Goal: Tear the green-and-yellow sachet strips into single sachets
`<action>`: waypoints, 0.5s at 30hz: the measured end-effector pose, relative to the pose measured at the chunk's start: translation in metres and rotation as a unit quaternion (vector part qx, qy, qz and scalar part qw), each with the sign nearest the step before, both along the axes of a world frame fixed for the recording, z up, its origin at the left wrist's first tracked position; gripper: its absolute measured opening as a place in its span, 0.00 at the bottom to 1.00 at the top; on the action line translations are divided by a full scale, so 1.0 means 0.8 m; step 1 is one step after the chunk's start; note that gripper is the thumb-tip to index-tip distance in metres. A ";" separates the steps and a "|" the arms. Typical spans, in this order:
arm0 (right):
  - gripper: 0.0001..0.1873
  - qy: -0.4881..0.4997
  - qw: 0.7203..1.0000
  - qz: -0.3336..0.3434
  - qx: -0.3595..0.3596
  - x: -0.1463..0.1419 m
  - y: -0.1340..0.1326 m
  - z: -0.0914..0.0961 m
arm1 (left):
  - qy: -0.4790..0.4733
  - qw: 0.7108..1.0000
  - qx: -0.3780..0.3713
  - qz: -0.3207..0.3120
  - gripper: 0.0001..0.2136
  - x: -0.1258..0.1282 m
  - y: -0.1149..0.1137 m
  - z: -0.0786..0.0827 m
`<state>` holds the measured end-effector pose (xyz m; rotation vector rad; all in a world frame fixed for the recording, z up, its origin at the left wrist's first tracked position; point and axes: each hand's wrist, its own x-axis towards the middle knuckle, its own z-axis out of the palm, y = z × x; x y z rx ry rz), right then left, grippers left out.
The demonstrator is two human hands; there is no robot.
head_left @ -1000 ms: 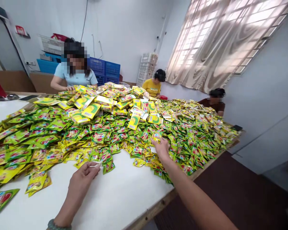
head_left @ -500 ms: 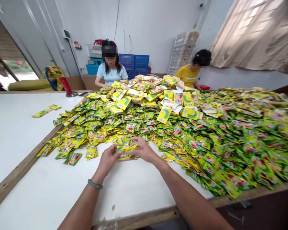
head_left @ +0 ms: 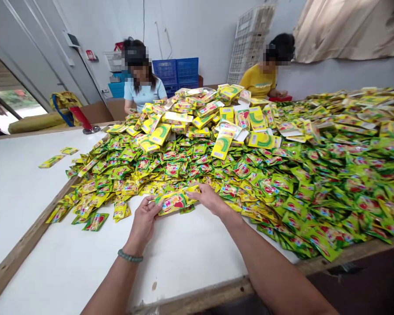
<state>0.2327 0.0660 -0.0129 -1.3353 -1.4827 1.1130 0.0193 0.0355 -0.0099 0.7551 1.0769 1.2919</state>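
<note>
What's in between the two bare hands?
In the head view, a colourful box in the left hand, then a yellow piece at the right hand's fingertips.

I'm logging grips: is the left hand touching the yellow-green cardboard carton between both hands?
Touching. The head view shows the left hand gripping the carton by its left end, with no gap visible.

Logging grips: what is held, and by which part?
Left hand: a printed carton, by its left end. Right hand: at its right end, exact hold unclear.
</note>
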 end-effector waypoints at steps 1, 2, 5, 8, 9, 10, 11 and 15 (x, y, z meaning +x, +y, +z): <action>0.16 -0.014 1.000 0.006 0.008 0.003 -0.001 0.002 | 0.007 1.000 0.001 -0.013 0.22 0.001 -0.002 0.002; 0.16 -0.023 1.000 0.005 0.020 0.004 -0.001 0.004 | 0.017 0.999 0.000 -0.032 0.22 0.002 -0.003 0.004; 0.16 -0.040 0.997 -0.036 0.060 0.000 -0.003 0.008 | 0.044 0.992 -0.030 -0.111 0.26 0.005 -0.007 0.008; 0.14 -0.079 0.991 -0.079 0.079 -0.012 -0.007 0.010 | 0.054 0.987 -0.066 -0.135 0.28 0.010 -0.009 0.005; 0.13 -0.092 0.989 -0.089 0.079 -0.015 -0.009 0.011 | 0.049 0.989 -0.065 -0.122 0.27 0.011 -0.010 0.003; 0.13 -0.103 0.986 -0.099 0.080 -0.018 -0.010 0.012 | 0.039 0.992 -0.060 -0.105 0.27 0.013 -0.010 0.001; 0.13 -0.108 0.984 -0.112 0.082 -0.020 -0.012 0.013 | 0.027 0.994 -0.054 -0.088 0.26 0.014 -0.010 0.000; 0.13 -0.095 0.982 -0.136 0.090 -0.027 -0.017 0.016 | -0.017 0.997 -0.049 -0.059 0.25 0.018 -0.012 0.000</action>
